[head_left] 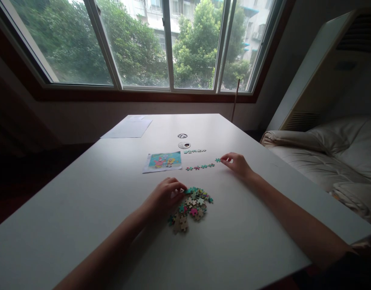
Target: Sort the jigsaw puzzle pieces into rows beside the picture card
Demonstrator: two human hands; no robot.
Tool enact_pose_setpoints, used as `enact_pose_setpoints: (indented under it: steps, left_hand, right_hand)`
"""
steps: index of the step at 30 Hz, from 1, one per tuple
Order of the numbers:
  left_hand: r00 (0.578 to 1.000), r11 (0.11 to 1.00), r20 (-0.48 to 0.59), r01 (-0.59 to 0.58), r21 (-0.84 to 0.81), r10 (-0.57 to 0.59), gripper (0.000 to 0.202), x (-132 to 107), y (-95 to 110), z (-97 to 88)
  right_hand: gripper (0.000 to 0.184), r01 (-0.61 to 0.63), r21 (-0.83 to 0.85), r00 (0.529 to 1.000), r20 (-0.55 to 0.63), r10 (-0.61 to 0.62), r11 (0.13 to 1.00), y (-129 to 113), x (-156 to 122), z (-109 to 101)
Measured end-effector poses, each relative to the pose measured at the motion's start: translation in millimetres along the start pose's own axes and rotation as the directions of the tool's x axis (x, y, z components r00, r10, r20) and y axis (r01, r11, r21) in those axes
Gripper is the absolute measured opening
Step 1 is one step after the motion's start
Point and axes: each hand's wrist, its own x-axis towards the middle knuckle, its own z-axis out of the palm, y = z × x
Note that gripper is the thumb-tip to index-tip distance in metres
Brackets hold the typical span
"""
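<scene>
My right hand (236,164) reaches out at the right, thumb and fingertips pinched on a small teal puzzle piece (217,160). That piece sits at the right end of a row of puzzle pieces (204,166) on the table. At the upper left edge of a loose pile of puzzle pieces (192,202), my left hand (169,192) has its fingers closed on a teal piece (188,191). The pile mixes teal, pink and bare cardboard-brown faces. A second short row of pieces (194,151) lies farther back. Beside the rows is a colourful cartoon picture sheet (164,161).
Two round flat items (184,145) lie behind the rows. A sheet of paper (128,128) rests at the far left of the white table (97,201). A pale sofa (312,149) stands to the right, with a window (143,48) beyond the table.
</scene>
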Motion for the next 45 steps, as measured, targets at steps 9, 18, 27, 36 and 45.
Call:
enact_pose_setpoints:
  steps: [9, 18, 27, 36, 45]
  left_hand:
    - [1.0, 1.0, 0.013, 0.026, 0.013, -0.026, 0.015, 1.4, 5.5, -2.3]
    - [1.0, 1.0, 0.017, 0.024, 0.008, -0.025, 0.016, 1.2, 4.9, -2.3]
    - [1.0, 1.0, -0.002, 0.003, -0.007, -0.003, 0.016, 0.5, 1.9, -0.5]
    - [1.0, 1.0, -0.005, 0.004, 0.0, -0.004, 0.015, 0.7, 4.4, -1.7]
    - [0.999, 0.997, -0.001, -0.034, 0.075, 0.034, 0.016, 0.4, 2.2, -0.2]
  right_hand:
    - [0.017, -0.132, 0.004, 0.983, 0.13, 0.131, 0.991, 15.7, 0.2, 8.0]
    - [0.017, -0.106, -0.003, 0.986, 0.128, 0.105, 0.994, 12.7, -0.4, 5.7]
    - [0.017, -0.01, 0.041, 0.998, 0.07, 0.008, 0.999, 4.2, -3.2, 15.5]
    - [0.017, -0.046, 0.029, 0.997, 0.071, 0.043, 0.999, 1.7, -2.8, 14.1]
    - [0.014, 0.042, 0.03, 0.999, -0.029, -0.041, 0.999, -10.5, -3.5, 10.4]
